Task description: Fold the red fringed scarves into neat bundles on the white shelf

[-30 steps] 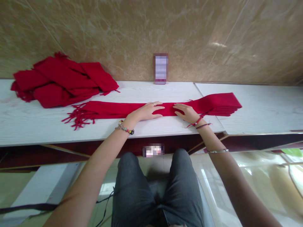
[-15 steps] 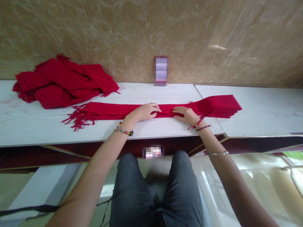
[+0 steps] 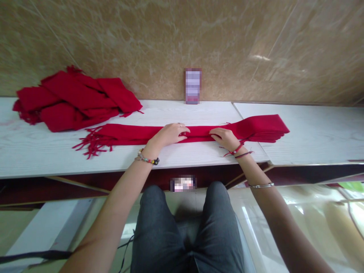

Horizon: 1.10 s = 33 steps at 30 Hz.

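Note:
A long red scarf [image 3: 131,133] lies stretched across the white shelf [image 3: 42,155], its fringe at the left end. My left hand [image 3: 170,134] rests on its middle with the fingers curled, pinching the cloth. My right hand [image 3: 224,137] sits just to the right, fingers also bent and gripping the scarf. The right end of the scarf lies on a stack of folded red scarves [image 3: 263,127].
A loose heap of red scarves [image 3: 74,99] lies at the back left of the shelf. A small blurred card [image 3: 192,85] leans against the marble wall. A second white panel [image 3: 313,132] continues to the right. My knees are below the shelf edge.
Both hands went from lying flat on the scarf to curling their fingers and gripping the cloth; the scarf's middle has bunched slightly between them.

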Each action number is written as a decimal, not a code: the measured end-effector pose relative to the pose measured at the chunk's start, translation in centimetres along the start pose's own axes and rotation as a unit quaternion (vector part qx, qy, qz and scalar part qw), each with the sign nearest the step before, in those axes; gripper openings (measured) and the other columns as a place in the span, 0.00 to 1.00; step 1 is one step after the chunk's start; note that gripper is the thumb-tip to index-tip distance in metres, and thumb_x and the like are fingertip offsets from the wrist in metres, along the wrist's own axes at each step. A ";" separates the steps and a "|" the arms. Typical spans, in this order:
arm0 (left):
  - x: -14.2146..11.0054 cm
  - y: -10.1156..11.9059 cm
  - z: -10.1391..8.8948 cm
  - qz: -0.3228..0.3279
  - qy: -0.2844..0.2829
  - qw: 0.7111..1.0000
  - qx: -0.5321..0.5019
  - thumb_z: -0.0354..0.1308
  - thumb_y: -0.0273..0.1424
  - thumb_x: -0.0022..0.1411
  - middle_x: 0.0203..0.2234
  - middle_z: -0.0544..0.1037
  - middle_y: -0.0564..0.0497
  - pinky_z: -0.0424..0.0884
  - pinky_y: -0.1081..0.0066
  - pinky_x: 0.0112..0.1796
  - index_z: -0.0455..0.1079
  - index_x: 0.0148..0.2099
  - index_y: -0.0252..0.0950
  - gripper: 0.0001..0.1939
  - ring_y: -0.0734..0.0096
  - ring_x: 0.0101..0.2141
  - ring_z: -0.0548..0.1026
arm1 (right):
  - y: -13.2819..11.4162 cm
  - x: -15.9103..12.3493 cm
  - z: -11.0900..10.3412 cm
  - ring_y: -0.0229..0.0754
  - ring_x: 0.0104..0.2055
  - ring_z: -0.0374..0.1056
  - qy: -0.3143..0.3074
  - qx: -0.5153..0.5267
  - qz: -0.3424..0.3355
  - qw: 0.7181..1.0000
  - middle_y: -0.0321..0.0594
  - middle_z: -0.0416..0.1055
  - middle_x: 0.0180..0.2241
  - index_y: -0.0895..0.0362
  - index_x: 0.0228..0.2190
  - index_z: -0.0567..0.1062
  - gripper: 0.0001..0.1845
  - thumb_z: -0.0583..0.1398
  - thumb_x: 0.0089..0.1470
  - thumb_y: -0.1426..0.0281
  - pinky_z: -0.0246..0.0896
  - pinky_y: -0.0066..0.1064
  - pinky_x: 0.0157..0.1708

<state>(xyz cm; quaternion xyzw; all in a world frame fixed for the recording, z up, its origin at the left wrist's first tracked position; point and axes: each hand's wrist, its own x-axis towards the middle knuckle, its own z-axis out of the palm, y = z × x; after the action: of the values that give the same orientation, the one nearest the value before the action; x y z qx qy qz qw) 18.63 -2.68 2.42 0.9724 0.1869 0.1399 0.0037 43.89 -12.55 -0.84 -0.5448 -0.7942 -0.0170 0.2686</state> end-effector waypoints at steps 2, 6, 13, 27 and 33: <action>-0.1 -0.2 0.0 -0.008 -0.010 1.000 0.007 0.55 0.26 0.60 0.40 0.78 0.47 0.69 0.68 0.44 0.73 0.46 0.34 0.12 0.66 0.41 0.75 | 0.0 0.0 -0.1 0.45 0.41 0.71 -0.003 -0.020 0.014 1.000 0.45 0.76 0.39 0.58 0.36 0.77 0.13 0.53 0.55 0.73 0.66 0.37 0.44; -0.1 -0.5 0.1 -0.007 -0.004 1.000 0.006 0.54 0.23 0.59 0.38 0.78 0.48 0.69 0.69 0.44 0.74 0.44 0.34 0.12 0.67 0.40 0.75 | -0.3 0.0 -0.3 0.45 0.38 0.69 -0.012 -0.060 0.026 0.998 0.45 0.75 0.35 0.57 0.32 0.76 0.11 0.53 0.53 0.76 0.65 0.34 0.40; -0.2 0.0 -0.4 0.011 0.051 0.998 -0.023 0.54 0.17 0.53 0.37 0.76 0.47 0.69 0.69 0.43 0.75 0.40 0.33 0.14 0.67 0.39 0.74 | -0.6 -0.2 -0.7 0.43 0.34 0.67 0.055 -0.053 0.010 0.997 0.44 0.71 0.30 0.56 0.28 0.73 0.09 0.53 0.49 0.77 0.63 0.32 0.35; -0.2 0.4 -0.7 0.013 0.005 0.989 -0.150 0.52 0.18 0.50 0.31 0.76 0.50 0.67 0.74 0.35 0.76 0.39 0.34 0.17 0.74 0.29 0.71 | -0.4 -0.6 -1.3 0.42 0.33 0.67 0.023 0.072 -0.004 0.997 0.41 0.71 0.30 0.55 0.26 0.69 0.06 0.54 0.42 0.76 0.64 0.34 0.37; -0.3 0.4 -0.5 0.021 -0.065 0.986 -0.155 0.51 0.19 0.51 0.33 0.77 0.51 0.67 0.74 0.34 0.76 0.41 0.38 0.18 0.74 0.31 0.72 | -0.2 -0.6 -1.2 0.45 0.40 0.68 -0.019 0.092 -0.021 0.995 0.43 0.73 0.34 0.55 0.25 0.69 0.05 0.55 0.42 0.74 0.63 0.38 0.44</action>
<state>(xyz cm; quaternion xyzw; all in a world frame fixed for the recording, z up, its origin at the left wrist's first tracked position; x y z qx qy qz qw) 18.39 -3.22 2.89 0.9708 0.1419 0.1033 0.1634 44.36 -13.47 -0.03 -0.5011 -0.8088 0.0608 0.3016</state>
